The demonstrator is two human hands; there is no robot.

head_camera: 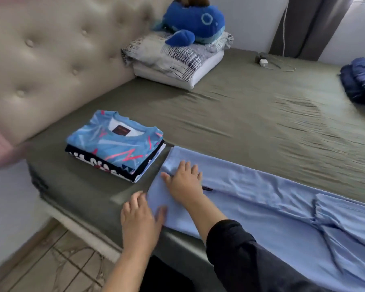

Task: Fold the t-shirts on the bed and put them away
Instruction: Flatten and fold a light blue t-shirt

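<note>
A light blue t-shirt (261, 199) lies stretched out as a long strip along the bed's near edge, with its sleeves folded in. My right hand (184, 182) presses flat on its left end, fingers spread. At the shirt's left corner, my left hand (139, 216) touches the edge with straight fingers, thumb lying on the fabric. Just to the left sits a stack of folded t-shirts (116, 146), a blue and pink patterned one on top of a dark printed one.
The bed (251, 123) has an olive sheet and a tufted beige headboard (51, 60). Pillows (173, 60) with a blue whale plush (194, 24) stand at the head. A dark blue garment (360, 81) lies far right, a charger and cable (266, 62) near the curtain.
</note>
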